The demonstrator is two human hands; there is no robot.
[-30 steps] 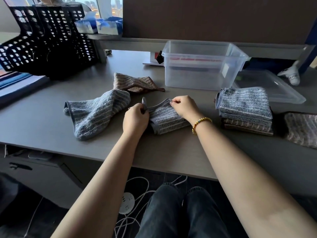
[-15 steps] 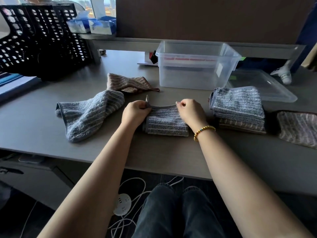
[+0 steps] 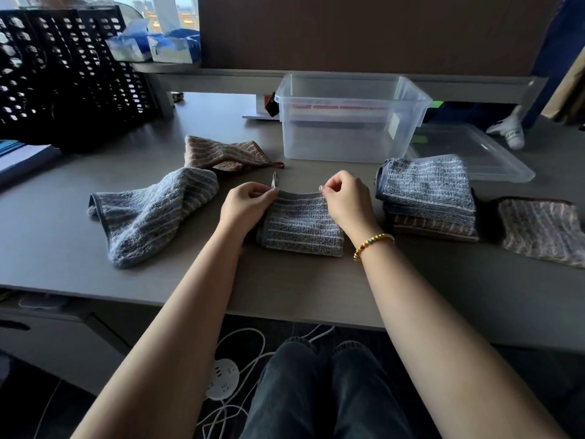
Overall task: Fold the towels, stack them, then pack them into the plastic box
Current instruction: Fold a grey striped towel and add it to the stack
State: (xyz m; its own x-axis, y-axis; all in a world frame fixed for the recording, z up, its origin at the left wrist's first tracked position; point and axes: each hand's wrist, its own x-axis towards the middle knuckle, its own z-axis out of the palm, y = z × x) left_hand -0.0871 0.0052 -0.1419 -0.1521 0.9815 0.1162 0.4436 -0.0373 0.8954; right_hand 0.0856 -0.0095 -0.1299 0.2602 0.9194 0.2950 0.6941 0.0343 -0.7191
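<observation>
The soft, limp towel was pinched at its far corners by the left hand and right hand, the best hold judged there.

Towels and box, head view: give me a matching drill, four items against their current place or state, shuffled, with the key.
Column 1
1. blue-grey towel
2. brown towel
3. towel stack
4. plastic box

Column 2
A. unfolded, lying on the desk left of the box
B. empty, lid off and lying to its right
C. folded, its far corners pinched by the left hand and the right hand
D. folded pieces piled up, right of the hands

Pairs: 1-C, 2-A, 3-D, 4-B
</observation>
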